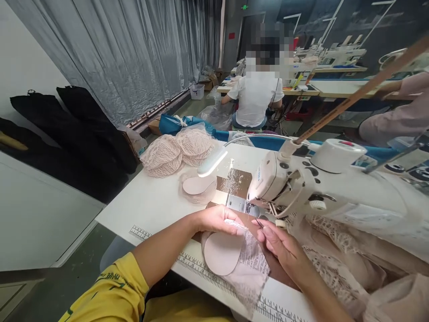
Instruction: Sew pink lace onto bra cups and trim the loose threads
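My left hand point(221, 220) pinches the upper edge of a pale pink lace bra piece point(256, 255), which hangs over the table's front edge. A smooth oval cup pad point(223, 252) shows on that piece, below my fingers. Close by on the right, my right hand point(276, 239) is closed on a small, dark, pointed tool point(258, 222), its tip toward the lace edge; most of the tool is hidden by my fingers. Just beyond both hands stands the needle area of a white sewing machine point(268, 179).
Another cup piece point(197, 184) lies left of the needle plate point(235, 202). Stacked lace cups point(164, 154) sit at the table's far left corner. A lamp point(212, 162) arches over the white table point(150, 203). More lace fabric point(338, 264) is heaped right. A person point(256, 98) sits ahead.
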Tool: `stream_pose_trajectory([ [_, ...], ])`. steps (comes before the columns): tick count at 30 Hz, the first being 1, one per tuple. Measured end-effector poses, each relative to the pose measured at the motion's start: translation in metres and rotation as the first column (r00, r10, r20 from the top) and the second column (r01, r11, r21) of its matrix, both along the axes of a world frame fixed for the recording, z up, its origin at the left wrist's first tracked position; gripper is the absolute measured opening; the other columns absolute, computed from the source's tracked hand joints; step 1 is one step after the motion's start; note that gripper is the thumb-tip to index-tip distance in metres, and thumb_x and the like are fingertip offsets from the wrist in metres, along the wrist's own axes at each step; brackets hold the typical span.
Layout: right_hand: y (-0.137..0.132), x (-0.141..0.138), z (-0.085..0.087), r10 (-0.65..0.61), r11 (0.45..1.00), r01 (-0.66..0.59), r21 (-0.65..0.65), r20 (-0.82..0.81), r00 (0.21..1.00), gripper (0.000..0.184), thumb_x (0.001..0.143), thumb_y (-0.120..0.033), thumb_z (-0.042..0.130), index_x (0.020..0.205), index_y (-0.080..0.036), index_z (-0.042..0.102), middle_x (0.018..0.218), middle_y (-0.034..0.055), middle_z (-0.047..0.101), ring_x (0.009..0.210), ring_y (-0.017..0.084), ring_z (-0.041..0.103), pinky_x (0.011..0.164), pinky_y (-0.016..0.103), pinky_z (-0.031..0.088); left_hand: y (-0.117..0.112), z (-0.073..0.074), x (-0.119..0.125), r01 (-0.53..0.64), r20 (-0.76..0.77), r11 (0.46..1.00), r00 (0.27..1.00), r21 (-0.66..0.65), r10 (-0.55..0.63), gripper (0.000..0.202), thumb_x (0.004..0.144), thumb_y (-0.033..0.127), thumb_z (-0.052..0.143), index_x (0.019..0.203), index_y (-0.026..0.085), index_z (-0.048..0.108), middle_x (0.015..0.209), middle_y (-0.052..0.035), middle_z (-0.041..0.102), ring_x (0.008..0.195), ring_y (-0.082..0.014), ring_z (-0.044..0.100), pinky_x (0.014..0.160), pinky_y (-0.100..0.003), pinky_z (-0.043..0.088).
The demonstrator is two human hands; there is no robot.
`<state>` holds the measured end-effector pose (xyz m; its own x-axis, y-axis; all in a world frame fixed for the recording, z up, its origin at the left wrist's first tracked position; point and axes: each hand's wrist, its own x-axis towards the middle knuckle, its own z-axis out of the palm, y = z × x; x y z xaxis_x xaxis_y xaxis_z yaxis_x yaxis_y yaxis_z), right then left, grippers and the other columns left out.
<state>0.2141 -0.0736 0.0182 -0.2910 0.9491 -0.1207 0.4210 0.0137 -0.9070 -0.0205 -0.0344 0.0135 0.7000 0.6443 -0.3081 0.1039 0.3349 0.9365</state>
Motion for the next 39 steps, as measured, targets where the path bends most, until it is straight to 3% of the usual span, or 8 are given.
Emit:
stream_pose_trajectory([
  [4,-0.003,0.005,0.007,-0.045,0.998,0.046,-0.048,0.017,0.999,0.047,0.081,-0.055,0.056,0.112,-0.022,0.069,0.115,0.0104,0.068,0.111,0.03,0.058,0.099,0.044,0.039,0.0,-0.002,-0.001,-0.011,0.019,1.0,1.0,0.009,0.011,0.041,0.072,0.043,0.076,0.103,0.016,0.072,0.101,-0.0087,0.071,0.092,-0.0189,0.065,0.087,-0.029,0.05],
  [8,-0.004,0.004,0.008,0.014,0.996,-0.011,-0.092,0.038,0.999,0.042,0.079,-0.052,0.057,0.106,-0.021,0.067,0.102,0.0084,0.07,0.094,0.025,0.064,0.086,0.037,0.048,0.001,-0.005,-0.002,0.006,0.013,1.0,1.0,0.007,-0.006,0.044,0.073,0.043,0.074,0.108,0.016,0.071,0.111,-0.0105,0.069,0.105,-0.0218,0.063,0.095,-0.031,0.048],
  [11,-0.003,-0.002,0.007,0.088,0.992,-0.083,-0.094,0.054,0.995,0.036,0.082,-0.05,0.053,0.101,-0.021,0.065,0.083,0.0032,0.067,0.079,0.02,0.063,0.073,0.032,0.049,0.001,-0.006,-0.001,0.017,0.019,1.0,1.0,0.013,-0.018,0.044,0.074,0.043,0.074,0.108,0.015,0.071,0.109,-0.0097,0.07,0.101,-0.02,0.064,0.095,-0.029,0.047],
  [14,-0.001,-0.01,0.009,0.129,0.986,-0.126,-0.106,0.023,0.991,0.034,0.084,-0.049,0.052,0.1,-0.021,0.063,0.082,0.0019,0.066,0.077,0.019,0.061,0.07,0.031,0.048,0.0,-0.004,0.0,0.035,0.013,0.999,0.999,0.041,-0.036,0.043,0.074,0.042,0.074,0.107,0.014,0.072,0.103,-0.0086,0.071,0.094,-0.0171,0.065,0.09,-0.025,0.048],
  [21,0.001,-0.019,0.006,0.181,0.982,-0.18,-0.054,0.002,0.984,0.027,0.086,-0.044,0.053,0.096,-0.022,0.064,0.089,0.0031,0.068,0.082,0.02,0.062,0.074,0.031,0.047,0.0,0.001,0.0,0.099,-0.038,0.992,0.995,0.079,-0.096,0.041,0.074,0.048,0.071,0.087,0.01,0.074,0.061,0.0025,0.057,0.057,-0.0075,0.048,0.052,-0.018,0.037],
  [28,-0.001,-0.015,0.003,0.1,0.991,-0.104,-0.086,-0.048,0.994,0.029,0.085,-0.047,0.053,0.097,-0.023,0.065,0.084,0.0017,0.067,0.078,0.019,0.061,0.071,0.03,0.046,0.001,0.0,0.0,0.072,0.028,0.997,0.997,0.028,-0.072,0.043,0.07,0.048,0.075,0.098,0.015,0.074,0.087,-0.0028,0.07,0.077,-0.0116,0.06,0.076,-0.021,0.047],
  [34,0.003,-0.017,-0.003,0.115,0.991,-0.118,-0.066,-0.055,0.992,0.029,0.087,-0.048,0.051,0.094,-0.022,0.063,0.084,0.0035,0.067,0.079,0.02,0.062,0.073,0.032,0.048,-0.002,0.002,0.005,0.102,-0.005,0.991,0.995,0.084,-0.101,0.042,0.073,0.05,0.072,0.092,0.013,0.074,0.077,-0.0006,0.066,0.07,-0.0102,0.056,0.068,-0.019,0.045],
  [39,0.003,-0.024,-0.007,0.05,0.986,-0.07,-0.15,-0.128,0.99,0.048,0.078,-0.048,0.064,0.118,-0.021,0.056,0.096,0.0055,0.067,0.092,0.023,0.063,0.081,0.035,0.049,0.0,0.002,0.003,0.127,-0.075,0.977,0.99,0.169,-0.116,0.04,0.076,0.05,0.068,0.082,0.011,0.071,0.067,0.0014,0.058,0.061,-0.0086,0.05,0.058,-0.019,0.039],
])
